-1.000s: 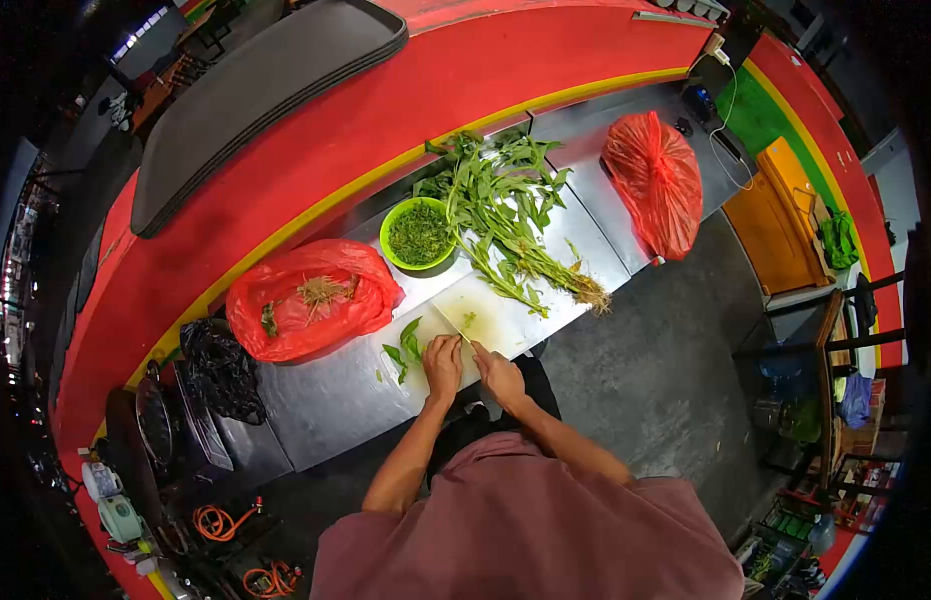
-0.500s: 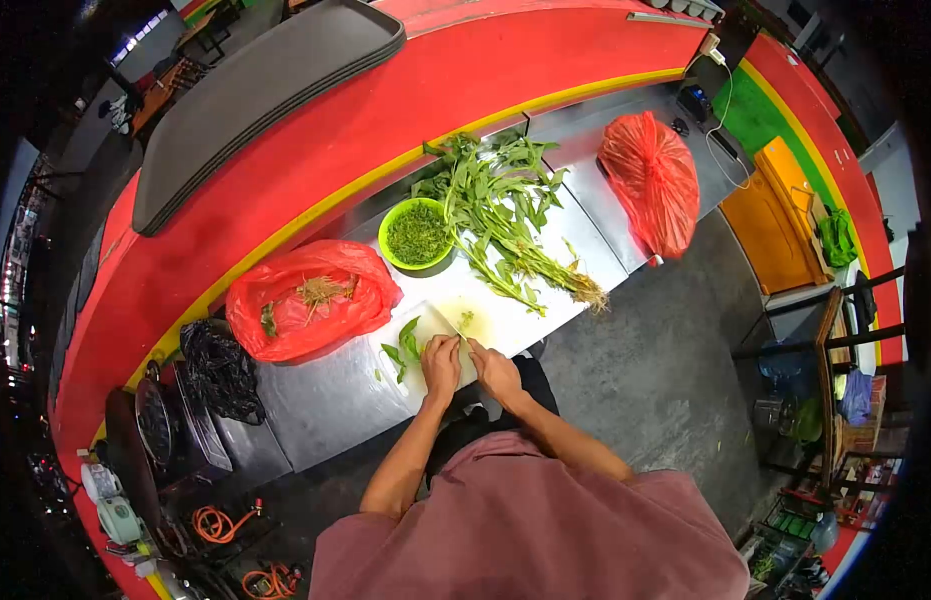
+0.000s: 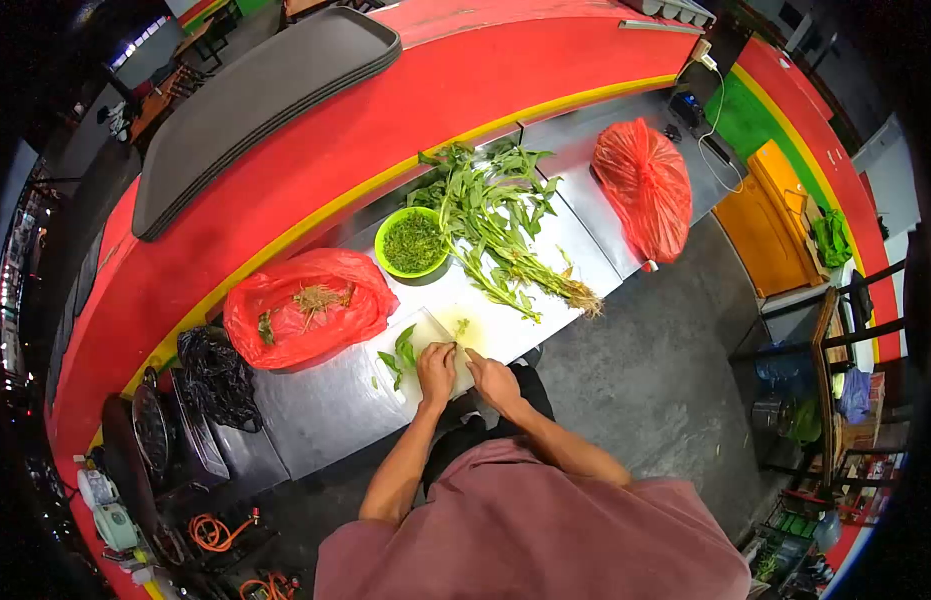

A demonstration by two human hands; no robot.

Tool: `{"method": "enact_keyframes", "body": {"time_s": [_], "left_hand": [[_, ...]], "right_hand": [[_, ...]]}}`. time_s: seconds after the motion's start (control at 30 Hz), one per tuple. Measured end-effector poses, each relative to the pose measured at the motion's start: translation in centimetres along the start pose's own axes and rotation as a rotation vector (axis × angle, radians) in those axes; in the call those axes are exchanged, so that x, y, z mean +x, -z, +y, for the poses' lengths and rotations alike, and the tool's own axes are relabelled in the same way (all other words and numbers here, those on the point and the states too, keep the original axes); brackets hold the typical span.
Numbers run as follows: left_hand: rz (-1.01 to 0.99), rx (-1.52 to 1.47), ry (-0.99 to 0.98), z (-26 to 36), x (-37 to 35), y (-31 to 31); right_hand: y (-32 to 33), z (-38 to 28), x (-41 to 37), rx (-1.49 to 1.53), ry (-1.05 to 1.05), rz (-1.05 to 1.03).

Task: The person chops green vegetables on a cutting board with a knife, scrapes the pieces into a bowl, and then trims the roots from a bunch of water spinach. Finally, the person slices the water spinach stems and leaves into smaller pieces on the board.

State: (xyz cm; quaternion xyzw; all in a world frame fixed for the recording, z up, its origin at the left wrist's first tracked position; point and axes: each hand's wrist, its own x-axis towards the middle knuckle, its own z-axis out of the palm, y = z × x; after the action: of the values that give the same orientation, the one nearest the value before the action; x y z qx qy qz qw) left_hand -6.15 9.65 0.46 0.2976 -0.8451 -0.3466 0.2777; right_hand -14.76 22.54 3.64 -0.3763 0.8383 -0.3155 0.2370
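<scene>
My left hand (image 3: 436, 373) is closed over leafy green stems on a pale cutting board (image 3: 427, 328), with green leaves (image 3: 398, 355) sticking out to its left. Close beside it, my right hand (image 3: 494, 383) is closed around what looks like a knife; only a thin bit of blade shows between the hands. Small chopped green pieces (image 3: 462, 326) lie just beyond my fingers on a yellowish wet patch. A lime-green bowl (image 3: 379, 246) full of chopped greens stands further back. To its right lies a bunch of leafy stems (image 3: 505, 235) with roots.
An open red plastic bag (image 3: 360, 318) with root trimmings sits left on the steel counter (image 3: 305, 420). Beyond it is a black bag (image 3: 218, 378). A tied red bag (image 3: 640, 190) stands at the right end. Stacked dark trays (image 3: 265, 110) rest on the red ledge.
Both hands stay over the board in nearly the same pose. The whole view has shifted slightly; the bags, bowl and leafy bunch rest as before.
</scene>
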Motion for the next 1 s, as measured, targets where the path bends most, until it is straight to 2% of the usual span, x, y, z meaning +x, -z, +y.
{"method": "enact_keyframes", "body": {"time_s": [0.23,0.3,0.43,0.6,0.67,0.83,1.0], "left_hand": [[0.001,0.076,-0.078,0.2,-0.1,0.3],[-0.054,0.012,-0.070,-0.3,-0.1,0.5],[-0.017,-0.046,-0.018,-0.7,0.0,0.1],[-0.059,-0.038,-0.005,-0.2,-0.2,0.6],[-0.068,0.004,-0.078,0.4,-0.1,1.1],[-0.005,-0.051,-0.072,-0.6,-0.3,0.3],[-0.015,-0.004,-0.081,-1.0,-0.5,0.0]], "right_hand": [[-0.8,0.1,0.3,-0.059,0.016,0.066],[-1.0,-0.1,1.5,-0.077,0.008,0.020],[-0.5,-0.1,0.5,-0.008,0.027,0.029],[-0.9,-0.1,0.0,-0.092,-0.025,0.010],[-0.8,-0.5,0.5,-0.099,-0.023,0.006],[-1.0,0.0,0.2,-0.041,-0.033,-0.020],[-0.9,-0.2,-0.2,-0.118,-0.039,-0.009]]}}
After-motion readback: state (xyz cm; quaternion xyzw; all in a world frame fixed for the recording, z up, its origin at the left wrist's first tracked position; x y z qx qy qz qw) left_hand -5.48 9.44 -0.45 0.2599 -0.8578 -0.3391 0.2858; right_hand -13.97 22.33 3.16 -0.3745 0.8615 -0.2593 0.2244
